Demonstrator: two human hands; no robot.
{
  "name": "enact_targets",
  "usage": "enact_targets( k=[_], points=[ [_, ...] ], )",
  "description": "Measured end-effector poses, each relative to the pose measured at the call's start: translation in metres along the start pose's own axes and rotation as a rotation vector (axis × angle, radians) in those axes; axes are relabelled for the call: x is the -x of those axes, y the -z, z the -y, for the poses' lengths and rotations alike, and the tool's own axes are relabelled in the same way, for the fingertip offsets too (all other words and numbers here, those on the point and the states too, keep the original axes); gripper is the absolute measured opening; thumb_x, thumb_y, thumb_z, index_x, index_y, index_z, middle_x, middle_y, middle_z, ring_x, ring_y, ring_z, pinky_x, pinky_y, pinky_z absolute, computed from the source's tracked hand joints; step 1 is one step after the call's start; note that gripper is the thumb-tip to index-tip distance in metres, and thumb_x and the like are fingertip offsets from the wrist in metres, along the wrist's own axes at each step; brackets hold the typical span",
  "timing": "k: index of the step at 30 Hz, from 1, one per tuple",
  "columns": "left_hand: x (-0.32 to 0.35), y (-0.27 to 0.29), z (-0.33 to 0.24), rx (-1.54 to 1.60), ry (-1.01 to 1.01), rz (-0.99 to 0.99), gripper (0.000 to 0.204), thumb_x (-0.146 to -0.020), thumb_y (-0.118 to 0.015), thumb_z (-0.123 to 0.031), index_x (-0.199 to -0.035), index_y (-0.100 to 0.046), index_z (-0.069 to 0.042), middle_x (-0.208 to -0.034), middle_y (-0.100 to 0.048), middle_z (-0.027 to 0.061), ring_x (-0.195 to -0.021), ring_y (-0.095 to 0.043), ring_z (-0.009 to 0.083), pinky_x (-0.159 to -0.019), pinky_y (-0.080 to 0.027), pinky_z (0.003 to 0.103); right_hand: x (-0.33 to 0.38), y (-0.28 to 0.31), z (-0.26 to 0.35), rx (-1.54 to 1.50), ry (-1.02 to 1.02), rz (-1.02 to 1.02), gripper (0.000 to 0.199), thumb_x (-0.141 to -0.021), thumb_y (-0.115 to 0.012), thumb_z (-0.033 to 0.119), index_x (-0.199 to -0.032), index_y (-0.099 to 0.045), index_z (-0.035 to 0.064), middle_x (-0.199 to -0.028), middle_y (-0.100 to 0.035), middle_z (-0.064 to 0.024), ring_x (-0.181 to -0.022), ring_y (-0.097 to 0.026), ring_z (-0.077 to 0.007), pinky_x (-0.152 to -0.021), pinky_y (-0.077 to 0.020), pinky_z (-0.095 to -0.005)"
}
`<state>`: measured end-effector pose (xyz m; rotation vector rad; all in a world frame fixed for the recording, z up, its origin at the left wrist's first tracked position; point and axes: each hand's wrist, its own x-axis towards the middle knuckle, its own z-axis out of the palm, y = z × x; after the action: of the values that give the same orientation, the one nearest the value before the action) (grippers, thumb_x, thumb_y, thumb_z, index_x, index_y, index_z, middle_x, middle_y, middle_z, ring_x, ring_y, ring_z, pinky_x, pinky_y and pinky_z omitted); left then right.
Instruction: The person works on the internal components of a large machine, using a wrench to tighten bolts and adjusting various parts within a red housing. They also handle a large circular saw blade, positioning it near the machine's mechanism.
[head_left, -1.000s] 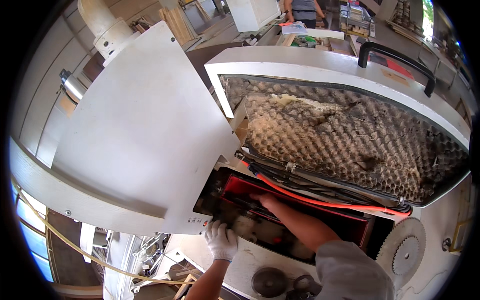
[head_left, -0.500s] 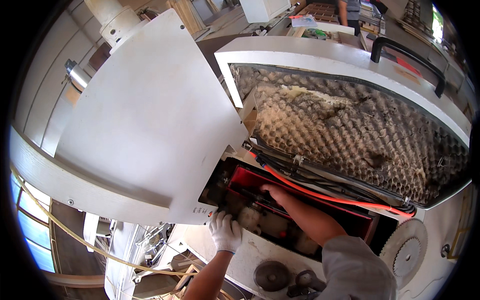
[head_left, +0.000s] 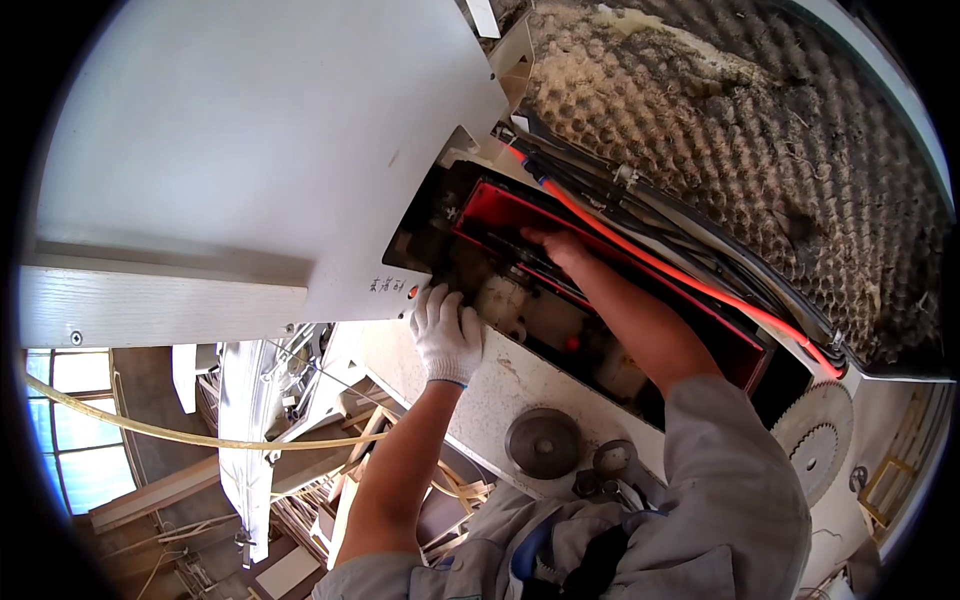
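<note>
My left hand (head_left: 441,325), in a white knit glove, rests on the near left rim of the open machine compartment (head_left: 560,358). Its fingers lie stretched over the edge beside the large white panel (head_left: 250,150), and it holds nothing. Bare and reaching deep inside, my right hand (head_left: 562,250) is by the red inner wall (head_left: 500,208). A thumb or finger of it points left, above a dark bar; the other fingertips are hidden, so any grip does not show. Dusty, rounded machine parts (head_left: 503,300) and a small red spot sit lower in the compartment.
A raised cover with worn, egg-crate foam (head_left: 690,130) stands beyond the compartment. An orange hose (head_left: 640,245) and black cables run along the far rim. On the near ledge lie a dark disc (head_left: 545,442) and round metal parts (head_left: 613,458). Circular saw blades (head_left: 815,462) lean at right.
My view has tilted down toward my body, so the compartment sits higher in the picture. Both hands stay at nearly the same places on the machine.
</note>
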<state>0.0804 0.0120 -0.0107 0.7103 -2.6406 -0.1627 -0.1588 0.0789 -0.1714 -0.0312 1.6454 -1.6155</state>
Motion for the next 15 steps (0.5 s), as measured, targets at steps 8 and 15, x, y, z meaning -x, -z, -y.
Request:
enact_targets(
  k=[8,15],
  points=[
    [0.011,0.008,0.004,-0.019,0.022,0.016,0.031,-0.090,-0.057,-0.022,-0.113,-0.065,-0.002,-0.130,-0.059,0.0166,-0.132,-0.047,0.0391,-0.111,-0.033,0.052,0.009,-0.007,0.007,-0.055,-0.277,0.158,0.034,-0.090,-0.075,0.037,-0.103,-0.074,0.0049,-0.093,-0.075,-0.0073,-0.078,-0.069,-0.0162,-0.079,-0.0564,-0.0334],
    [0.007,0.006,0.004,0.004,0.006,0.010,0.031,-0.090,-0.058,-0.023,-0.113,-0.065,-0.002,-0.130,-0.059,0.0157,-0.132,-0.047,0.0393,-0.111,-0.033,0.053,0.010,0.004,0.000,-0.372,-0.189,0.379,0.045,-0.088,-0.076,0.041,-0.109,-0.073,0.0015,-0.090,-0.073,-0.0100,-0.083,-0.069,-0.0201,-0.083,-0.0541,-0.0333]
  ],
)
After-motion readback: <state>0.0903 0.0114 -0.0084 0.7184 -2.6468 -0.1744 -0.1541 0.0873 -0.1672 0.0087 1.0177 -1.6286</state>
